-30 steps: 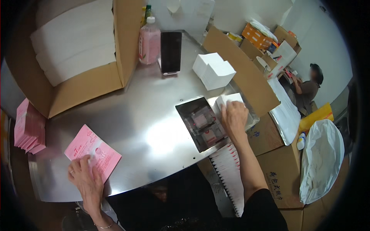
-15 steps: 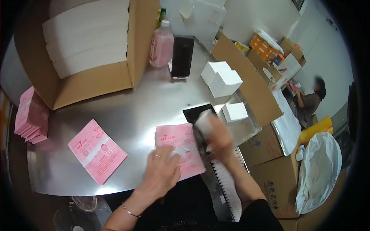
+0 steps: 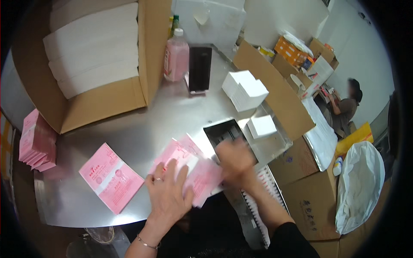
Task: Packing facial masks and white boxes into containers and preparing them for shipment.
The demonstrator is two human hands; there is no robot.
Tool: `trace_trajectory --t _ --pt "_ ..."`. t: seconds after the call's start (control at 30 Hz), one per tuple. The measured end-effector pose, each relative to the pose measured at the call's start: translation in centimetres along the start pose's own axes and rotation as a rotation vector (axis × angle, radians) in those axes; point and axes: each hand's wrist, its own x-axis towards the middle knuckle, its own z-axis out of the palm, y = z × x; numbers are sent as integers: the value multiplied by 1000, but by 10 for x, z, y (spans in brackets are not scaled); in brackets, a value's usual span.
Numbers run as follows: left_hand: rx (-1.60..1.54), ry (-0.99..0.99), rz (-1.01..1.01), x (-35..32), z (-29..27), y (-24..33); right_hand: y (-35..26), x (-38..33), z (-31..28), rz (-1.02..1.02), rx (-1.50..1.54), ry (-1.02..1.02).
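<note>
My left hand (image 3: 168, 194) lies flat, fingers spread, on a pink paper packet (image 3: 183, 155) near the front edge of the steel table (image 3: 142, 129). My right hand (image 3: 234, 160) is blurred with motion at the packet's right end, next to a dark tray (image 3: 223, 131); whether it grips anything I cannot tell. A second pink packet (image 3: 111, 177) lies flat to the left. A stack of pink packets (image 3: 36, 142) sits at the table's left edge.
A big cardboard box (image 3: 94, 60) of white sheets fills the back left. A pink bottle (image 3: 176, 56), a dark phone (image 3: 200, 69) and small white boxes (image 3: 245, 88) stand behind. Cardboard boxes, a white bag (image 3: 359, 185) and a seated person (image 3: 344, 107) are to the right.
My left hand left the packet at the left and came to the middle, where a second pink packet now lies. My right hand moved from the tray area down onto that packet's right end.
</note>
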Motion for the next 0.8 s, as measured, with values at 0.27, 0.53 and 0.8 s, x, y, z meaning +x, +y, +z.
trace_trajectory --t 0.27,0.53,0.8 --pt "-54 -200 -164 13 -14 22 107 -16 -25 452 -563 118" --pt "31 -100 -53 10 -13 3 109 -28 -25 456 -314 219" --pt "-36 -122 -8 -4 -17 12 57 -10 -32 235 -255 421"
